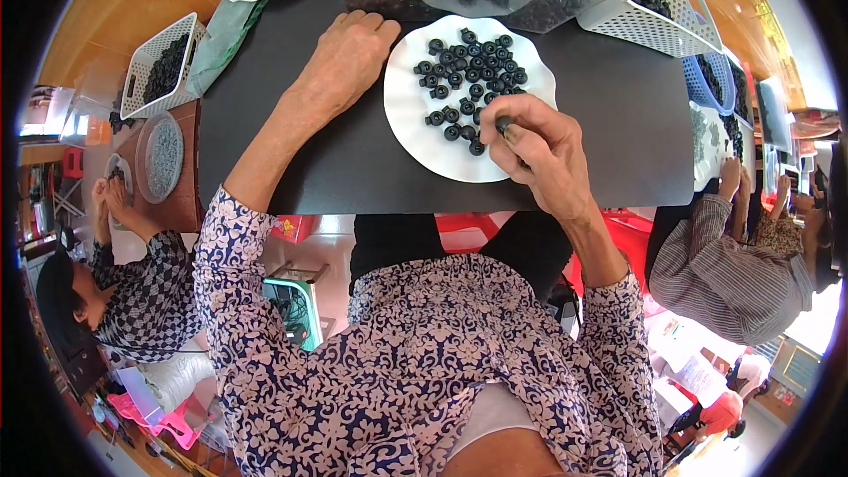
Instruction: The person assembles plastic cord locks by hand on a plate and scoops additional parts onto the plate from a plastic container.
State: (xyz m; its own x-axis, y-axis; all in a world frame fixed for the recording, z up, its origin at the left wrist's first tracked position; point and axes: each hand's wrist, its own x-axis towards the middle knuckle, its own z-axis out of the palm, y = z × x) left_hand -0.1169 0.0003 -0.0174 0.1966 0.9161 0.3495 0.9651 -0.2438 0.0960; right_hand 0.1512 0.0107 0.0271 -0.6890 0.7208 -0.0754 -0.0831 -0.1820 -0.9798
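Head view: the right hand (549,148) pinches a black part (503,124) over the plate (411,146); the left hand (355,49) lies curled on the table (283,159), its grip unclear.

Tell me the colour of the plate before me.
The plate is white, best seen in the head view.

Small black parts (476,91) cluster on a white plate (411,141); one is held.
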